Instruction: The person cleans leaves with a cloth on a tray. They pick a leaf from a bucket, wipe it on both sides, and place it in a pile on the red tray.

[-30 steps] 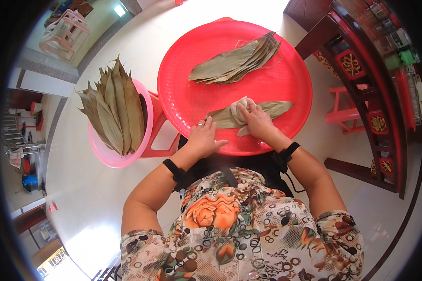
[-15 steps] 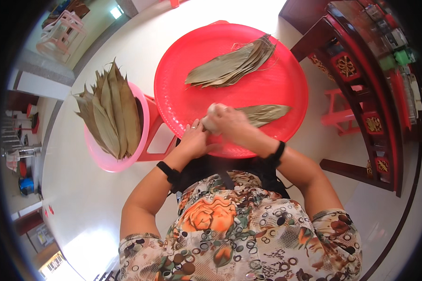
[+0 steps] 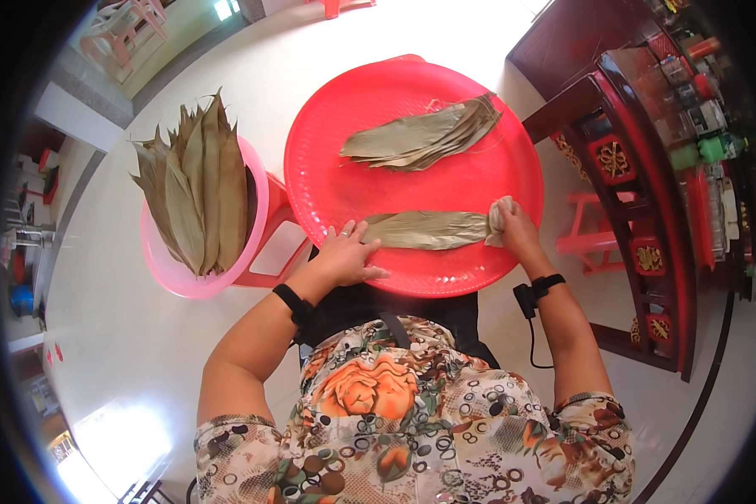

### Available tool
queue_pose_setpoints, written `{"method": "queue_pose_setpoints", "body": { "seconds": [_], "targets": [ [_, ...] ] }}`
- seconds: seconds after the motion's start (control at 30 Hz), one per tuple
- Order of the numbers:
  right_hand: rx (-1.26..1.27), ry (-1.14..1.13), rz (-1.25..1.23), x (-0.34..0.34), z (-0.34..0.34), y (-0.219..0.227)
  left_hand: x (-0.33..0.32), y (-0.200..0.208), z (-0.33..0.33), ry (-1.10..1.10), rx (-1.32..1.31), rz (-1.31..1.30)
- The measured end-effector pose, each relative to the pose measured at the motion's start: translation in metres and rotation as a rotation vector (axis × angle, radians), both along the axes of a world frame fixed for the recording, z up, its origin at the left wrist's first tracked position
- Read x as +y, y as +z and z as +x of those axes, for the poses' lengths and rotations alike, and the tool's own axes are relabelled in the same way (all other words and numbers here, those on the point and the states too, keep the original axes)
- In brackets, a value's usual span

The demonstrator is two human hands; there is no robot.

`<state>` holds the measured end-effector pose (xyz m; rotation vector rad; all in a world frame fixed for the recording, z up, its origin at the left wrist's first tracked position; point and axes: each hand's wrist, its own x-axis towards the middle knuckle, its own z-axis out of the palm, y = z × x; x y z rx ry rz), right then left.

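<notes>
On the round red tray (image 3: 328, 168) a single long dried leaf (image 3: 433, 229) lies flat across the near half. My left hand (image 3: 342, 257) rests at the leaf's left end, fingers spread and lying flat on it and the tray. A crumpled pale cloth (image 3: 497, 220) is bunched in my right hand (image 3: 519, 231), whose fingers are closed round it at the leaf's right end. Farther back on the tray, a stack of similar dried leaves (image 3: 420, 134) lies fanned, with thin loose strands by its right tip.
To the left, a pink basin (image 3: 185, 288) holds several upright dried leaves (image 3: 197, 189) and stands on a red stool (image 3: 270, 252). A dark carved wooden piece of furniture (image 3: 626, 210) stands close on the right. Behind it shows another red stool (image 3: 584, 239).
My right hand has slid the cloth from the leaf's left end to its right end. My left hand has stayed near the left end, its fingers now flatter. The view has shifted slightly.
</notes>
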<state>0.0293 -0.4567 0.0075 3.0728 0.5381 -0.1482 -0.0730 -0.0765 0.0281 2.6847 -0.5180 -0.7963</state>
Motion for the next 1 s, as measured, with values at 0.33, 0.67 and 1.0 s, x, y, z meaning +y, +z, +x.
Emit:
{"method": "queue_pose_setpoints", "body": {
  "seconds": [0.33, 0.67, 1.0],
  "targets": [
    [-0.092, 0.440, -0.020, 0.166, -0.033, 0.082, 0.006, -0.007, -0.002, 0.005, -0.026, 0.004],
    [0.250, 0.364, 0.194, 0.164, -0.031, 0.010, 0.007, -0.006, -0.005, 0.031, -0.047, -0.017],
    [0.047, 0.205, -0.003, 0.123, -0.015, 0.075, 0.002, -0.004, -0.006, 0.015, -0.011, -0.022]
  ]
}}
